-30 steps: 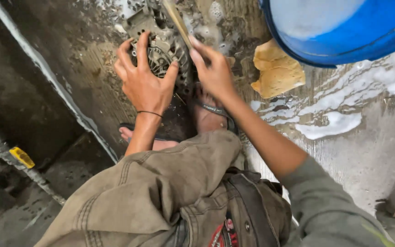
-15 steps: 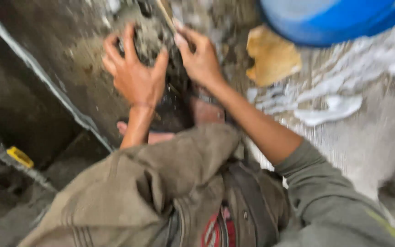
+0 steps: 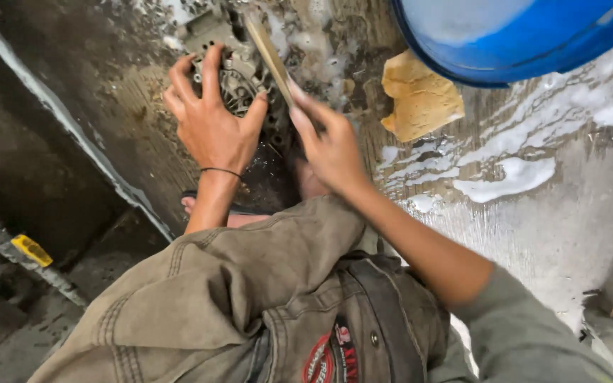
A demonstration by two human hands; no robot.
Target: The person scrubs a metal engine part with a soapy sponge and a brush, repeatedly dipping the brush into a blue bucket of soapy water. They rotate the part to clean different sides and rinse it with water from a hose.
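Observation:
A dirty round metal machine part (image 3: 239,71) with vents lies on the wet concrete floor, flecked with soap foam. My left hand (image 3: 211,120) is spread over its near side and grips it, a thin black band on the wrist. My right hand (image 3: 328,142) holds the wooden handle of a brush (image 3: 267,50) that slants up across the part; the bristle end is hidden at the top of the view. My feet in sandals sit just below the part, mostly covered by my knee.
A blue plastic basin (image 3: 505,42) with soapy water stands at the top right. A yellow sponge (image 3: 420,99) lies beside it. Foam streaks (image 3: 512,177) run across the floor at right. A dark drain channel with a yellow tag (image 3: 31,250) lies at left.
My right hand has drawn back toward me and lower along the brush handle. The left hand keeps its hold on the part.

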